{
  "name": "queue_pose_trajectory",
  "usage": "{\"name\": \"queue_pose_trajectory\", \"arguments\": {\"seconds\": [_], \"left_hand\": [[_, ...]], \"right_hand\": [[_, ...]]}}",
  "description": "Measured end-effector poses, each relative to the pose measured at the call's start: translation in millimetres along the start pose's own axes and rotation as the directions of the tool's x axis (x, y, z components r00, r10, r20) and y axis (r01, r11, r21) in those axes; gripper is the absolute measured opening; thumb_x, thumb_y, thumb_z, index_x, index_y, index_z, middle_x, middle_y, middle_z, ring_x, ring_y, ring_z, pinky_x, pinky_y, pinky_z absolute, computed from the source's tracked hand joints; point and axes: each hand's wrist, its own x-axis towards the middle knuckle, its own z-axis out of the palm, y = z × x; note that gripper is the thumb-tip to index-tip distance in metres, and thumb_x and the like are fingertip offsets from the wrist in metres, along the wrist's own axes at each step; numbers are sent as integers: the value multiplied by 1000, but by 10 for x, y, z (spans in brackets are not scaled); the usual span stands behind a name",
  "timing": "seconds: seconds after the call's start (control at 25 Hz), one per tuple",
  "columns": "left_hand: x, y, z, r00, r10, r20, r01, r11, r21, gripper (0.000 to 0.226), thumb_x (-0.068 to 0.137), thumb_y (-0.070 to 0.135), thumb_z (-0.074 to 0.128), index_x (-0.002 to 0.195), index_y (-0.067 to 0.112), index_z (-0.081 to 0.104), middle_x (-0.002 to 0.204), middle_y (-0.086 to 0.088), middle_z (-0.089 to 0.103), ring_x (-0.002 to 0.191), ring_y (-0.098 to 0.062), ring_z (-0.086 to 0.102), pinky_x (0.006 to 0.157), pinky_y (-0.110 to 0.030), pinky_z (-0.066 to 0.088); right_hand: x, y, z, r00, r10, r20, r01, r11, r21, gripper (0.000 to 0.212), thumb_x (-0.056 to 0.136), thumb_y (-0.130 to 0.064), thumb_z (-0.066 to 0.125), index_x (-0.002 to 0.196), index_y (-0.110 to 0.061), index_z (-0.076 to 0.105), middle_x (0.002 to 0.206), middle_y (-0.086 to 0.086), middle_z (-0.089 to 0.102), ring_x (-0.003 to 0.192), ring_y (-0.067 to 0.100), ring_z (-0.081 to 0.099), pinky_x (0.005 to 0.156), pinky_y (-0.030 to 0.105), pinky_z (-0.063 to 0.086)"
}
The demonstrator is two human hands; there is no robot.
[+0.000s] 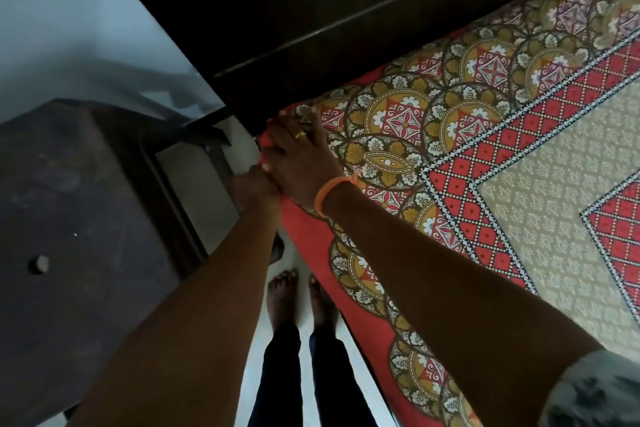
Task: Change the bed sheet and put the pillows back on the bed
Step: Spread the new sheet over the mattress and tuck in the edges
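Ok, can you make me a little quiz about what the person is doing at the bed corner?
1. True or false: the right hand rests on the red and gold patterned bed sheet.
2. What is on the right wrist? A) orange band B) watch C) nothing
3. Fill in: the left hand is at the sheet's ___ edge.

Key: 1 true. 2 A, the orange band. 3 red; its fingers are hidden, so the grip is unclear.
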Motion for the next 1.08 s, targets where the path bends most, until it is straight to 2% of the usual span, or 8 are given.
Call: {"name": "queue_pose_trajectory", "arguments": {"seconds": [0.08, 0.2, 0.36, 0.56, 0.68, 0.76, 0.88, 1.08], "left_hand": [[-95, 148, -47, 878, 414, -238, -305, 870, 387, 35, 100, 29, 42, 125, 9, 57, 117, -11, 61, 117, -31, 57, 97, -41, 48], [-263, 214, 43, 544, 809, 221, -803, 427, 416, 33, 101, 37, 36, 125, 28, 58, 117, -2, 64, 112, -19, 58, 101, -44, 44], [-241, 99, 154, 406, 690, 599, -870, 92, 484, 50, 106, 26, 34, 153, 8, 32, 159, -18, 27, 149, -33, 21, 115, -52, 28], [-497, 124, -57, 547, 638, 542, -653, -79, 753, 57, 100, 19, 45, 152, 2, 28, 157, -21, 28, 145, -38, 25, 115, -51, 25], [-968, -199, -139, 310, 614, 726, -785, -265, 560, 55, 94, 10, 54, 145, -1, 39, 153, -22, 35, 142, -41, 31, 118, -49, 25], [-1325, -568, -34, 152, 485, 861, -871, -347, 349, 58, 94, 13, 55, 148, 2, 38, 156, -18, 34, 145, -37, 29, 118, -50, 25], [-1621, -1175, 92, -7, 255, 967, -861, -493, 124, 59, 99, 31, 44, 151, 6, 34, 159, -17, 29, 148, -35, 25, 119, -51, 23], [-1606, -1841, -646, 71, 38, 997, -758, -648, 79, 77, 96, 54, 36, 157, 10, 18, 163, -19, 11, 151, -38, 9, 120, -56, 17]], "right_hand": [[-24, 207, -35, 964, 182, -193, -155, 977, 149, 36, 94, -30, 46, 119, -14, 65, 137, 14, 55, 138, 35, 39, 111, 59, 27], [-347, 414, 45, 714, 688, -128, -643, 717, 270, 57, 99, -47, 36, 144, -11, 42, 155, 19, 31, 147, 36, 20, 116, 59, 17], [-363, 202, 139, 738, 674, -14, -670, 736, 102, 68, 101, -50, 8, 155, -9, 17, 161, 23, 7, 149, 39, 4, 112, 67, 5], [-666, 86, 78, 960, 253, 120, -266, 957, 115, 60, 98, -36, 23, 153, -12, 25, 162, 14, 16, 150, 31, 12, 116, 60, 9], [-1244, 87, -21, 985, 168, -36, -149, 939, 311, 54, 91, -29, 45, 139, -4, 47, 144, 18, 46, 136, 33, 40, 113, 50, 31], [-1835, 180, 89, 873, 456, -176, -354, 838, 416, 52, 84, -28, 58, 131, -8, 50, 136, 15, 50, 128, 33, 45, 105, 53, 40], [-2790, 115, 405, 564, 821, 92, -800, 515, 308, 79, 89, -52, 49, 153, -14, 22, 161, 14, 15, 150, 31, 10, 120, 58, 7], [-3457, -985, 721, 495, 807, 324, -869, 453, 199, 75, 98, -48, 26, 154, -12, -8, 161, 15, -17, 149, 35, -11, 119, 56, -5]]}}
